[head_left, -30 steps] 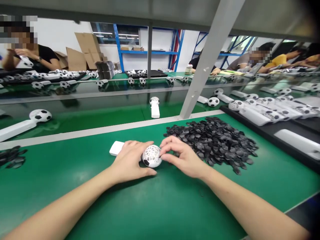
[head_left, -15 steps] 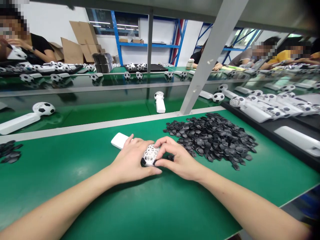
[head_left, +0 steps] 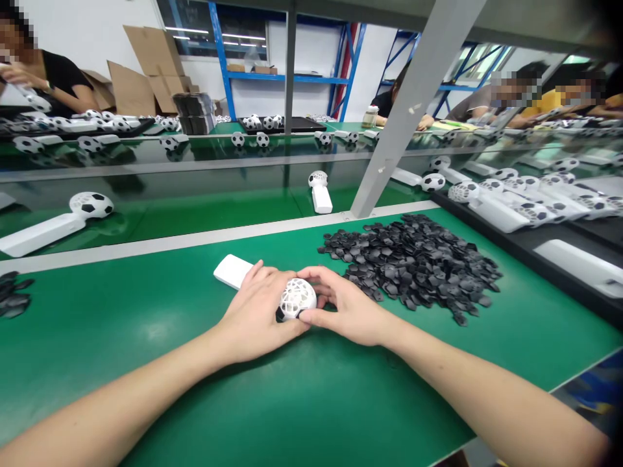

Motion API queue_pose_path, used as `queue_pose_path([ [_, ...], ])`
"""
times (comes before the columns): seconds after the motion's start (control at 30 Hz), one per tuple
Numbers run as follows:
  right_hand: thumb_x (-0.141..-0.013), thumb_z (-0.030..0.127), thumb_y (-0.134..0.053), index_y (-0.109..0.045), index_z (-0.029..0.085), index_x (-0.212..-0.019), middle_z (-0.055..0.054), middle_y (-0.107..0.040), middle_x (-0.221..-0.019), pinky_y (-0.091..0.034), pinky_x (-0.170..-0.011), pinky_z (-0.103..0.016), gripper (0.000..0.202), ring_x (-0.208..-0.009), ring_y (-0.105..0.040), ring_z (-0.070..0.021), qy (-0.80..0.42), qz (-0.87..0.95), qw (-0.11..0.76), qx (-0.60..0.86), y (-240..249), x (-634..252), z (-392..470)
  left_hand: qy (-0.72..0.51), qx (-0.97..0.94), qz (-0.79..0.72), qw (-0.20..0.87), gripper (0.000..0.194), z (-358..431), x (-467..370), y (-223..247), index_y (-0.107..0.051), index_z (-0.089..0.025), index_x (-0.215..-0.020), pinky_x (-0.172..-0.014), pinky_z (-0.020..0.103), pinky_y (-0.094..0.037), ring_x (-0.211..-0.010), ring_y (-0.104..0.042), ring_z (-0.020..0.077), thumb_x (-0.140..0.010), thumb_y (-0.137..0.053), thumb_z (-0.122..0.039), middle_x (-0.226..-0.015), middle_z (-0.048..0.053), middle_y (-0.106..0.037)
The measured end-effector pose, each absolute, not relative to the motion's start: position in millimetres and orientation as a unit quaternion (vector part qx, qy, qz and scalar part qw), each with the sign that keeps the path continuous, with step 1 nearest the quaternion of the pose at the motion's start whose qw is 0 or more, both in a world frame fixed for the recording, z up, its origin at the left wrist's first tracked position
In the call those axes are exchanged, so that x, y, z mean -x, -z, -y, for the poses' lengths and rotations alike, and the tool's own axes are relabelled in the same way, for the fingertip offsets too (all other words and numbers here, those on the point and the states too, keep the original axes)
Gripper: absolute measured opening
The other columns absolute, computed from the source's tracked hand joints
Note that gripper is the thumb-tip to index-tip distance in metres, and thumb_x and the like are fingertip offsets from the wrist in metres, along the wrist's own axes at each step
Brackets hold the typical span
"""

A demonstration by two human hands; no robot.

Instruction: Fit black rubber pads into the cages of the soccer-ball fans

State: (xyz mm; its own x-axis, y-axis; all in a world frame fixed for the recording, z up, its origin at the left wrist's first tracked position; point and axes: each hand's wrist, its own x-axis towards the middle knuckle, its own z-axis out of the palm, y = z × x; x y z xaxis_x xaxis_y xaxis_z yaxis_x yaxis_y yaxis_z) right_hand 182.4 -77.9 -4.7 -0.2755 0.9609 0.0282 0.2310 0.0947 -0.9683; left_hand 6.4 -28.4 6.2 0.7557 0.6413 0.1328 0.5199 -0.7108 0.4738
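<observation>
A white device with a football-shaped lattice head [head_left: 298, 297] lies on the green work surface between my hands, its flat white handle [head_left: 232, 271] pointing up and left. My left hand [head_left: 257, 311] lies over the neck and left side of the ball, gripping it. From the right, my right hand [head_left: 343, 305] curls round the ball, with the thumb against its lower edge where black patches show. Whether a small black piece sits under the right fingers is hidden. Just beyond that hand spreads a heap of black pentagon-like pieces [head_left: 413, 266].
A black tray [head_left: 525, 253] at the right holds several similar devices. Another football-headed device [head_left: 321, 198] lies on the green strip beyond the metal edge. A slanted grey post [head_left: 394, 123] rises behind the heap. More black pieces [head_left: 14, 295] lie far left. Co-workers sit across.
My right hand has shifted from a fingertip pinch at the ball's right side to fingers wrapped round it. More of the ball's right side shows. The view has moved slightly.
</observation>
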Motion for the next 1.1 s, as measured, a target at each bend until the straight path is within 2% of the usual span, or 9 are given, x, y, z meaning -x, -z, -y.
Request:
queue_pose_path([
  [0.27, -0.066, 0.015, -0.069, -0.046, 0.018, -0.105, -0.006, -0.052, -0.11, -0.047, -0.072, -0.028, 0.045, -0.098, -0.054, -0.0172, -0.514, 0.602, 0.413, 0.451, 8.6, -181.0, 74.8, -0.156, -0.916, -0.314, 0.194, 0.044, 29.3, -6.5, -2.0, -0.048, -0.019, -0.108, -0.103, 0.052, -0.019, -0.096, -0.048, 0.0238, -0.072, -0.057, -0.043, -0.098, 0.004, -0.056],
  [0.4, -0.061, 0.017, -0.074, -0.047, 0.017, -0.103, -0.006, -0.051, -0.109, -0.046, -0.067, -0.026, 0.049, -0.094, -0.054, -0.0166, -0.528, 0.59, 0.406, 0.457, 10.3, -182.6, 71.7, -0.148, -0.923, -0.3, 0.189, 0.046, 26.6, -5.4, -0.9, -0.047, -0.019, -0.11, -0.104, 0.053, -0.017, -0.098, -0.048, 0.0238, -0.073, -0.056, -0.044, -0.099, 0.005, -0.055],
  [0.53, -0.062, 0.024, -0.075, -0.046, 0.018, -0.103, -0.007, -0.05, -0.111, -0.046, -0.07, -0.026, 0.051, -0.093, -0.053, -0.0155, -0.549, 0.58, 0.404, 0.446, 10.8, -184.1, 71.5, -0.138, -0.926, -0.286, 0.206, 0.053, 23.9, -3.3, -3.9, -0.044, -0.019, -0.113, -0.105, 0.054, -0.015, -0.097, -0.049, 0.0239, -0.07, -0.058, -0.047, -0.098, 0.005, -0.055],
  [0.6, -0.062, 0.025, -0.075, -0.046, 0.018, -0.104, -0.007, -0.049, -0.112, -0.045, -0.069, -0.026, 0.051, -0.093, -0.053, -0.0155, -0.555, 0.578, 0.399, 0.445, 10.2, -184.7, 71.8, -0.13, -0.926, -0.282, 0.215, 0.05, 23.4, -2.9, -6.1, -0.046, -0.02, -0.111, -0.105, 0.054, -0.015, -0.096, -0.049, 0.0234, -0.07, -0.059, -0.045, -0.097, 0.004, -0.055],
  [0.73, -0.066, 0.021, -0.072, -0.046, 0.017, -0.104, -0.006, -0.05, -0.109, -0.045, -0.067, -0.024, 0.046, -0.093, -0.052, -0.0152, -0.553, 0.586, 0.39, 0.445, 7.8, -184.3, 72.5, -0.113, -0.926, -0.283, 0.224, 0.043, 23.3, -3.7, -8.4, -0.047, -0.021, -0.109, -0.106, 0.052, -0.014, -0.098, -0.048, 0.0225, -0.072, -0.057, -0.04, -0.098, 0.003, -0.055],
  [0.87, -0.068, 0.018, -0.068, -0.045, 0.018, -0.103, -0.005, -0.052, -0.108, -0.044, -0.064, -0.023, 0.042, -0.093, -0.053, -0.0152, -0.528, 0.599, 0.382, 0.466, 5.4, -181.7, 74.3, -0.117, -0.927, -0.277, 0.223, 0.046, 23.1, -2.8, -7.7, -0.046, -0.022, -0.111, -0.106, 0.054, -0.013, -0.099, -0.048, 0.0233, -0.071, -0.058, -0.041, -0.099, 0.003, -0.055],
  [1.1, -0.069, 0.021, -0.068, -0.046, 0.019, -0.103, -0.005, -0.052, -0.107, -0.044, -0.061, -0.023, 0.041, -0.094, -0.053, -0.0165, -0.488, 0.63, 0.377, 0.471, 7.3, -181.1, 75.8, -0.126, -0.924, -0.274, 0.235, 0.044, 24.0, -1.0, -8.6, -0.047, -0.021, -0.108, -0.106, 0.053, -0.014, -0.097, -0.049, 0.0228, -0.072, -0.058, -0.042, -0.098, 0.003, -0.055],
])
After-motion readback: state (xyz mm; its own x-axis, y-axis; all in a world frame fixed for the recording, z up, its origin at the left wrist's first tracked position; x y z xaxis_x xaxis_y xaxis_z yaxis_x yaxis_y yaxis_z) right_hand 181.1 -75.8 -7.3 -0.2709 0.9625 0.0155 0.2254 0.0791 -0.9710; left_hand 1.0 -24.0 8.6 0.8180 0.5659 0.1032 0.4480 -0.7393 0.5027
